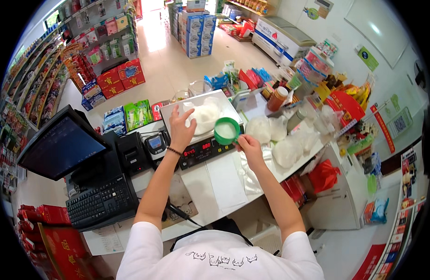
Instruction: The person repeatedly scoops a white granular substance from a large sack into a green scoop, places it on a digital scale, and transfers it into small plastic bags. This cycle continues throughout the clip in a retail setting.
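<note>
My right hand (250, 151) grips the handle of a green plastic cup (227, 131) that holds a white granular substance. The cup is over the front right part of a digital scale's metal pan (176, 115). On that pan lies a clear plastic bag (205, 115) with white contents. My left hand (181, 127) is spread over the pan's left side, beside the bag; whether the fingertips touch the bag I cannot tell. Red digits glow on the scale's display panel (201, 150). Right of the scale sit several tied bags of white contents (258, 129).
A monitor (63, 143), a keyboard (102, 199), a receipt printer (132, 154) and a card terminal (155, 142) stand at left. White paper (226, 183) lies before the scale. A brown-red jar (278, 98) stands behind the bags, and snack packets (137, 114) line the counter's far edge.
</note>
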Available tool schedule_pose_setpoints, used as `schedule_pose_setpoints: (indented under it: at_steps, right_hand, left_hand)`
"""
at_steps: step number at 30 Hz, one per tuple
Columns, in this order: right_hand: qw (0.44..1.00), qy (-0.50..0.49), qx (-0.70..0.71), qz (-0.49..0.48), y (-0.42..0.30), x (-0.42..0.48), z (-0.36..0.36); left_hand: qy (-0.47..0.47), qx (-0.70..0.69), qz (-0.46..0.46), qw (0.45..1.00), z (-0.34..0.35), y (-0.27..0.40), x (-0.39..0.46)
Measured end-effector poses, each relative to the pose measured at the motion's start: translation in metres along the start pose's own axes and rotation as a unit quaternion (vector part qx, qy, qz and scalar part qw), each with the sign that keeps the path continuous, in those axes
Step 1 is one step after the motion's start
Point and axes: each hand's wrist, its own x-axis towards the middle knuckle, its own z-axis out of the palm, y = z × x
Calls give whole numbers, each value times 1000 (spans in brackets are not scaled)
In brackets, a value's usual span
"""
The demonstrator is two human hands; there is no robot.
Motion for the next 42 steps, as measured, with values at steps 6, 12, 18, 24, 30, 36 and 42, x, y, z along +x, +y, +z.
schedule_pose_setpoints:
  at_steps: [6,12,18,24,30,36,42]
  right_hand:
    - [998,-15,-49,-20,1,113,41]
    - [969,-33,-240,-44,13,170,54]
    - [901,-123,-406,-89,13,190,55]
    - [836,-109,-513,-159,13,193,57]
    - [747,-49,-616,-244,15,190,45]
    - [773,-74,-584,-236,13,181,53]
    - [761,-77,-598,-239,7,173,55]
  left_hand:
    - [-107,274,-127,947,46,-11,35]
    - [-77,237,-167,954,52,-34,58]
    - [-53,94,-162,981,50,-60,57]
    - [-58,-30,-205,977,36,-51,61]
    - [-56,-44,-145,987,37,-44,58]
    - [-61,-63,-131,987,38,-44,54]
    - [-73,-60,-150,984,36,-46,48]
